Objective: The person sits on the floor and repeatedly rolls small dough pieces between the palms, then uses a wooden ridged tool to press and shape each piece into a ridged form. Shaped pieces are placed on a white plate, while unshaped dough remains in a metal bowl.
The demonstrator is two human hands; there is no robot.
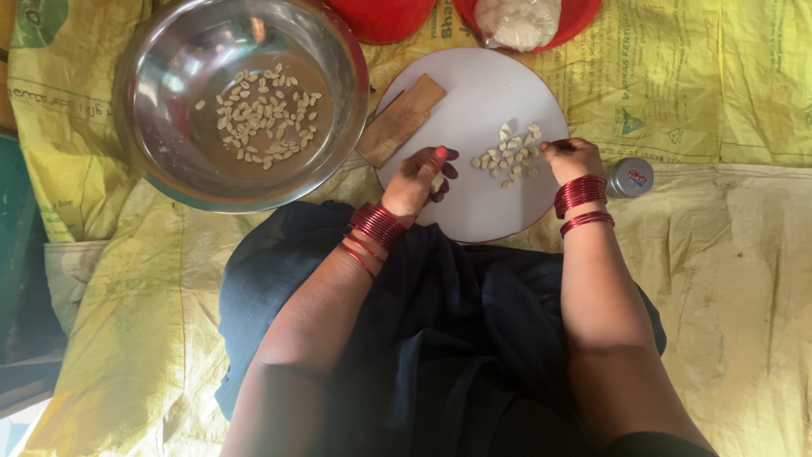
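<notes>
Right now the small heap of pale nut pieces (510, 156) lies on the round white board (474, 211), between the two hands: it sits at three o'clock from the left hand (416, 179) and at nine o'clock from the right hand (572, 159). The right hand is the nearer one, its fingers (550, 147) pinched together at the heap's three o'clock edge, touching or almost touching the outermost pieces; whether they grip one I cannot tell. The left hand's fingers are curled loosely inward, a little apart from the heap, and may enclose something small, though that is hidden. The heap spreads roughly from seven to one o'clock across the board. At ten o'clock of the board lies a flat wooden piece (399, 120), and beyond it a steel bowl (161, 161) holding more peeled nuts (264, 114). A small metal tin (629, 177) stands just beside the right wrist at three o'clock. Nothing lies between either hand and the heap.
</notes>
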